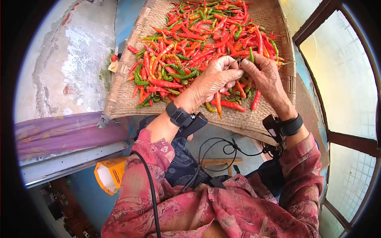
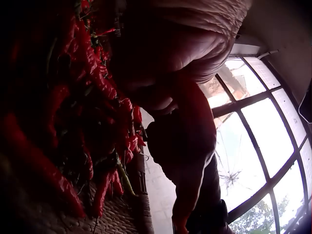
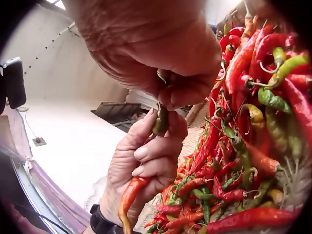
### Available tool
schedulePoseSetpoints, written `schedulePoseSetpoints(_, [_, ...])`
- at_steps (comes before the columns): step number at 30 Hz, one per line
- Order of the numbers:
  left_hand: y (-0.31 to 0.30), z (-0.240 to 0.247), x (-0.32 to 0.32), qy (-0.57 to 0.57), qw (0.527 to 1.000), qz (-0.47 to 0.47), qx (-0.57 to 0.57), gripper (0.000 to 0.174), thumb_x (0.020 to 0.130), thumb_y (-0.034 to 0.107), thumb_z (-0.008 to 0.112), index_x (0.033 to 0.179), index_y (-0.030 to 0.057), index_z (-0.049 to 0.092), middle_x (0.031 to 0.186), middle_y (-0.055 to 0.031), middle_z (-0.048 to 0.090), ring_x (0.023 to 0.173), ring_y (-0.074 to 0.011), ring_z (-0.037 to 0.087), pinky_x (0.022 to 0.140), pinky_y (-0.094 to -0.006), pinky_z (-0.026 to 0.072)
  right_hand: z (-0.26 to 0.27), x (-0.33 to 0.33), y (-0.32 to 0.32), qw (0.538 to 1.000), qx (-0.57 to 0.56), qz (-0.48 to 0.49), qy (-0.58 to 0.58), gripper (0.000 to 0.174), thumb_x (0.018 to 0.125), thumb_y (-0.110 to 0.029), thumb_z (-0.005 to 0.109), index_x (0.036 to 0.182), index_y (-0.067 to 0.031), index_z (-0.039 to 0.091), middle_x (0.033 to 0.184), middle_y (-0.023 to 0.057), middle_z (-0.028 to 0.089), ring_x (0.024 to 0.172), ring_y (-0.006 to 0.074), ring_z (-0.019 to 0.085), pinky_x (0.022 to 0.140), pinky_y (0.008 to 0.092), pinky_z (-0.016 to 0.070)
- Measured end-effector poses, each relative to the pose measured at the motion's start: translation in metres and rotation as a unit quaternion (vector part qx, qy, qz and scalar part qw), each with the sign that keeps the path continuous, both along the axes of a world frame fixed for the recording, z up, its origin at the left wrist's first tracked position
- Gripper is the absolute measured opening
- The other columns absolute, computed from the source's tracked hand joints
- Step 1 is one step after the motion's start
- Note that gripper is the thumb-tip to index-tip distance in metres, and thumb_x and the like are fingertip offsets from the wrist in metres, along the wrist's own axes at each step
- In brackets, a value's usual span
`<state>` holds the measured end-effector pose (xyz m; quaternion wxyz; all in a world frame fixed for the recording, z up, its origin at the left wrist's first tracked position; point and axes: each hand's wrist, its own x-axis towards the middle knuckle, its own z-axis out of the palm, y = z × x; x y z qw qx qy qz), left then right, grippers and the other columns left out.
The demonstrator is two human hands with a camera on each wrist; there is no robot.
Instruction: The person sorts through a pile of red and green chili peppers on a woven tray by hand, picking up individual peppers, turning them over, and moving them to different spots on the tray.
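Orange-red pepper (image 1: 218, 105) hangs point-down below the left hand (image 1: 210, 81), over the near part of a woven tray (image 1: 123, 89). Left hand's fingers are curled round it, little gap showing. Same hand, in the right wrist view, also has a dark green pepper (image 3: 161, 124), stem end up, between thumb and fingers.

Right hand (image 1: 266, 75) just beside, thumb and finger brought together in a pinch at that green pepper's stem. A bit of green shows further inside this hand; cannot tell what it belongs to. Left wrist view too dark to settle the grip.

Around and beneath: heap of peppers (image 1: 190, 43), mostly red, some green, orange and yellowish, many with stems on, spread across the tray.

Writing: orange-yellow carton (image 1: 115, 173), at the person's left, open end showing white inside; dark print on its side, too small to read. Black camera on the right wrist (image 1: 272, 127) bears a pale label (image 1: 272, 132), lettering not legible. Left wrist camera (image 1: 196, 123): no brand readable.

Further out: black cable (image 1: 149, 182) along the left sleeve, patterned reddish shirt (image 1: 246, 206), purple cloth (image 1: 71, 133) to the left, framed window (image 1: 337, 71) to the right.
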<state>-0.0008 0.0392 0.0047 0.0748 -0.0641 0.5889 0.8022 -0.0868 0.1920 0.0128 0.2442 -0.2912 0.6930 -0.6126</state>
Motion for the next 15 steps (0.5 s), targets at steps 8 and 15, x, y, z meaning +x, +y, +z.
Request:
schedulePoseSetpoints(8, [-0.036,-0.009,-0.004,0.007,0.969,0.186,0.161,0.022,0.094,0.028,0.049,0.093,0.0065,0.054,0.074,-0.0026,0.057,0.052,-0.0063,0.043,0.041,-0.0181,0.0325,0.010,-0.033,-0.002,0.961,-0.164,-0.178,-0.138,0.028,0.088,-0.020,0.061,0.103,0.0030,0.054,0.079,0.0058,0.061,0.063,0.0086,0.057,0.052,0.0197,0.0453])
schedulePoseSetpoints(15, [-0.015,-0.004,-0.011,0.059,0.958,0.208,0.190,0.025,0.096,0.032,0.046,0.091,0.0081,0.051,0.059,0.0026,0.039,0.049,-0.0070,0.037,0.041,-0.0201,0.0310,0.001,0.027,-0.012,0.988,0.093,0.126,0.007,0.038,0.092,-0.035,0.054,0.092,0.0030,0.060,0.066,0.0034,0.055,0.060,0.0088,0.051,0.051,0.0262,0.0425])
